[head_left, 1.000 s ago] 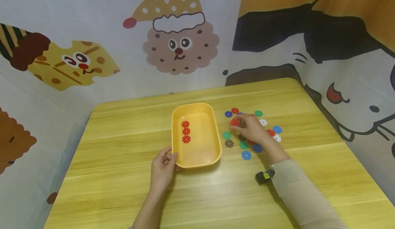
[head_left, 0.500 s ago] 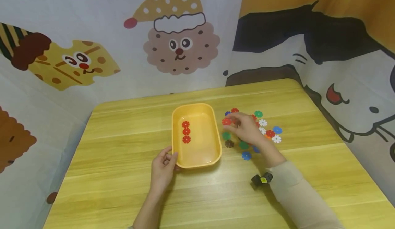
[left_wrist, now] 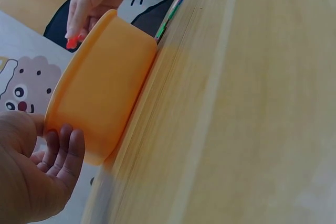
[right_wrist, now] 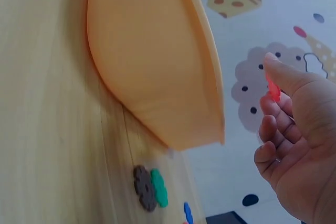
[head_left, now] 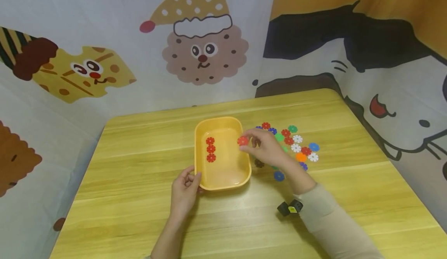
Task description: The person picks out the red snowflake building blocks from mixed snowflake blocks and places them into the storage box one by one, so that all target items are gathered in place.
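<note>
My right hand [head_left: 264, 147] pinches a red notched plastic disc [head_left: 242, 140] between thumb and fingertips, over the right rim of a yellow tray [head_left: 223, 186]. In the right wrist view the disc [right_wrist: 273, 88] shows edge-on at the fingers, apart from the tray wall [right_wrist: 152, 51]. My left hand [head_left: 185, 189] grips the tray's near left corner, thumb at the rim and fingers against the outer wall [left_wrist: 105, 87]. Inside the tray, three red discs [head_left: 211, 149] lie in a column along the left side.
Loose notched discs in red, white, green, blue and orange [head_left: 301, 157] lie right of the tray, some under my right hand. A brown disc [right_wrist: 144, 188] and a green one [right_wrist: 159, 188] lie near the tray. A black wrist camera [head_left: 290, 208] hangs by the right sleeve.
My right hand has carried the red disc leftward from among the loose discs to the tray's right rim. The left hand and tray have stayed in place.
</note>
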`<state>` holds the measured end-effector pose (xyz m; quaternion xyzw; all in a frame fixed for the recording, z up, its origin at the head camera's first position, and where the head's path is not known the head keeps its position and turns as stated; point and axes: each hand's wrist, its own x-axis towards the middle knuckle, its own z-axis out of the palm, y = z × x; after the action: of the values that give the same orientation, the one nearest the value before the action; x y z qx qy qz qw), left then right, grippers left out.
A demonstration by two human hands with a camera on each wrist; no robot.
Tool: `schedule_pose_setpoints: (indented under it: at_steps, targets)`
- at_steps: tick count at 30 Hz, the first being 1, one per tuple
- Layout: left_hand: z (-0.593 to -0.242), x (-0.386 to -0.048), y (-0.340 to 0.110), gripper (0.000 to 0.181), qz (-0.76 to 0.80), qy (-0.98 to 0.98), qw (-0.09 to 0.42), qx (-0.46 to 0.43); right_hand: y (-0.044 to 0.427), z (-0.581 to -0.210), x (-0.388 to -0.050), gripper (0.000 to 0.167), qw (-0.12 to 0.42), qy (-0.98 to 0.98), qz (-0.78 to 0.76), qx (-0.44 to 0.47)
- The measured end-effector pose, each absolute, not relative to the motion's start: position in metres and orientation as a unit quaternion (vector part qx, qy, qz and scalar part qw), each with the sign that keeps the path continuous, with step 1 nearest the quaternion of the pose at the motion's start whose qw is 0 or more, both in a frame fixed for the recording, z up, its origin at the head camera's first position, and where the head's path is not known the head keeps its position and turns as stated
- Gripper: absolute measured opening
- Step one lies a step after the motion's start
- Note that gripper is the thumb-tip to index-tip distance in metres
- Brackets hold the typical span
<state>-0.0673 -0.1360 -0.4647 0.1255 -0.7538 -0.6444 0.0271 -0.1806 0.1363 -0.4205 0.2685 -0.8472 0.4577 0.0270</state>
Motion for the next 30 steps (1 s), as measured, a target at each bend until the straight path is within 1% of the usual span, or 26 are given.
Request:
schedule_pose_setpoints:
  at_steps: [3, 11, 19, 23, 30]
  targets:
    - [-0.465, -0.067, -0.136, 0.037, -0.649, -0.750, 0.027, 0.126, 0.130, -0.420, -0.178, 0.037, 0.029, -0.843, 0.455, 0.283]
    - [-0.465, -0.067, -0.136, 0.035, -0.653, -0.746, 0.031, 0.128, 0.110, -0.418, -0.168, 0.033, 0.014, -0.842, 0.441, 0.312]
    - [-0.467, -0.068, -0.136, 0.034, -0.647, -0.751, 0.034, 0.126, 0.091, -0.421, -0.160, 0.037, -0.017, -0.840, 0.423, 0.339]
    - [-0.468, -0.068, -0.137, 0.034, -0.648, -0.751, 0.035, 0.121, 0.084, -0.423, -0.158, 0.038, -0.023, -0.840, 0.419, 0.344]
    - [-0.467, -0.067, -0.136, 0.033, -0.652, -0.748, 0.037, 0.118, 0.072, -0.430, -0.159, 0.037, -0.052, -0.846, 0.403, 0.345]
